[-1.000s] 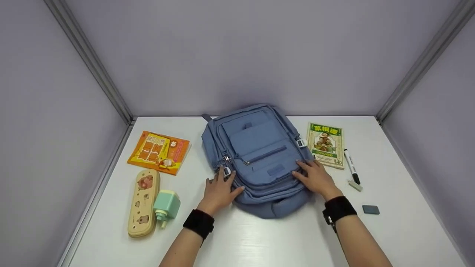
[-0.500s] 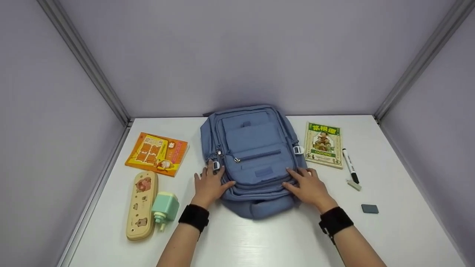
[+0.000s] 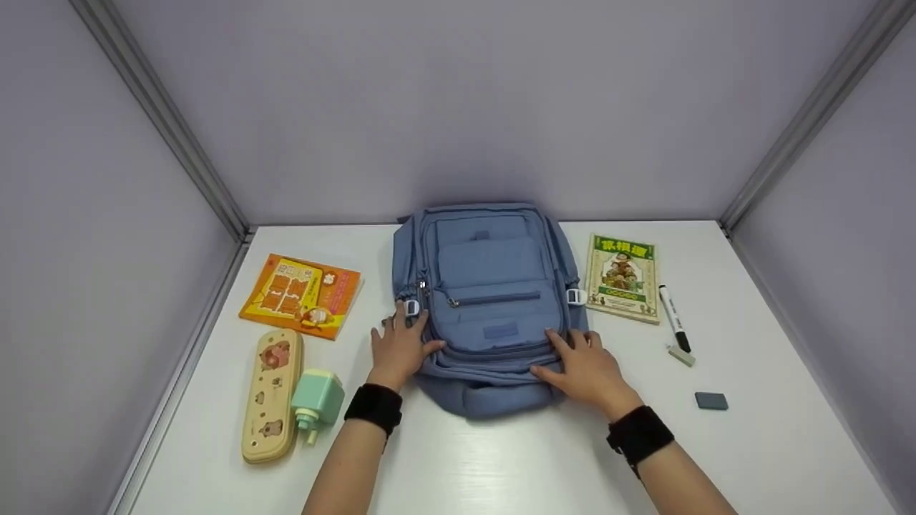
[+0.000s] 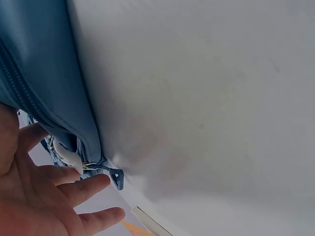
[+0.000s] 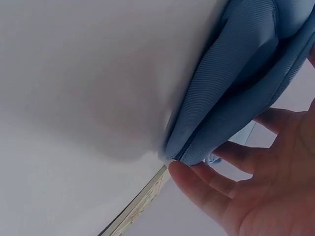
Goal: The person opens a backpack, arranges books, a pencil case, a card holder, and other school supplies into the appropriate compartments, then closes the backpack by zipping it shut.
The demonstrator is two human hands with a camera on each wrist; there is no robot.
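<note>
The left hand [image 3: 398, 347] lies flat against the left side of a blue backpack [image 3: 488, 300], its fingers [image 4: 86, 189] spread and straight, touching the fabric just below a white buckle [image 3: 411, 308] and a zipper pull [image 4: 116, 176] (the left wrist view shows the fingertips right beside that pull). The right hand [image 3: 583, 366] rests on the backpack's near right corner, fingers [image 5: 197, 189] likewise stretched out and slightly fanned, pressing on the cloth rather than pinching it. The backpack lies flat on its back in the middle of a white table [image 3: 501, 465], its top towards the far wall and its front pocket facing up. Both wrists wear black bands [image 3: 374, 408]. Left of the backpack lies an orange booklet [image 3: 301, 295], and nearer than that, well to the left of the backpack's bottom edge, a long cream pencil case [image 3: 272, 394] with a mint-green sharpener [image 3: 315, 398] touching its right side. Right of the backpack, just beside its strap buckle, lies a green-bordered book [image 3: 622, 277]; further right is a black and white marker [image 3: 673, 317] with a small pale eraser [image 3: 682, 355] at its near end, and a dark grey eraser [image 3: 711, 400] lies apart, to the right of the right hand.
</note>
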